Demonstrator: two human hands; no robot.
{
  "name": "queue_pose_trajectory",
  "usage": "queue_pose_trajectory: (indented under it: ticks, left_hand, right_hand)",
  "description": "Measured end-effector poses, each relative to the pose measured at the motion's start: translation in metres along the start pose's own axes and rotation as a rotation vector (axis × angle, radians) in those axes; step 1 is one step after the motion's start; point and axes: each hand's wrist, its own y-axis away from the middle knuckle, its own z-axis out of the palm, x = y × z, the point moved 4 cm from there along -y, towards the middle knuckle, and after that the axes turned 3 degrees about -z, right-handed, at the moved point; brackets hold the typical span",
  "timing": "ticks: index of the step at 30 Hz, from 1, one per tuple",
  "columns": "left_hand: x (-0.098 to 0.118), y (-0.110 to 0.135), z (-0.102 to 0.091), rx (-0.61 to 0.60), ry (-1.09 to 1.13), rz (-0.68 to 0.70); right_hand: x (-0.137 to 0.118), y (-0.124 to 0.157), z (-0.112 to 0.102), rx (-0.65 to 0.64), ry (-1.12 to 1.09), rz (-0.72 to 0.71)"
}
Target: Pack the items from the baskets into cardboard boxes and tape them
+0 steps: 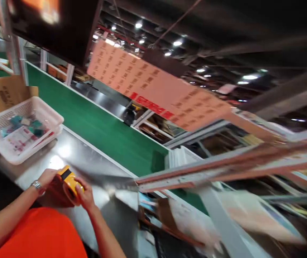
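Note:
Low in the head view, a yellow thing with a black band (72,183) is held between both hands, just above the metal worktop (106,200). It has a rounded side; its exact kind cannot be made out. My left hand (49,177), with a metal watch on the wrist, closes on its left end. My right hand (86,196) grips its right side, thumb on top. Beneath it lies a dark reddish-brown patch, too blurred to tell. Left of my hands stands a white plastic basket (55,111) with small bagged teal pieces and a printed card (19,139).
A green conveyor belt (96,132) runs beyond the worktop. A cardboard box (5,93) stands behind the basket. A dark screen (53,32) hangs at upper left, with a pinkish board (153,84) beside it. A metal post (223,165) crosses at the right.

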Motion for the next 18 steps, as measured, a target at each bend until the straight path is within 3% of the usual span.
queue_pose_trajectory:
  ticks: [5,9,13,18]
  left_hand:
    - [-0.002,-0.008,-0.015,0.172,-0.235,0.011]
    - [-0.013,-0.021,-0.051,0.309,-0.316,0.067]
    - [-0.037,-0.035,-0.080,0.371,-0.409,0.044]
    - [-0.079,-0.043,-0.059,0.306,-0.496,0.030]
  right_hand:
    - [-0.020,-0.018,-0.002,-0.142,-0.007,0.059]
    - [-0.048,-0.022,-0.006,-0.329,0.058,0.186]
    - [-0.063,-0.017,-0.014,-0.413,0.230,0.349]
    - [-0.070,-0.022,-0.009,-0.451,0.248,0.392]
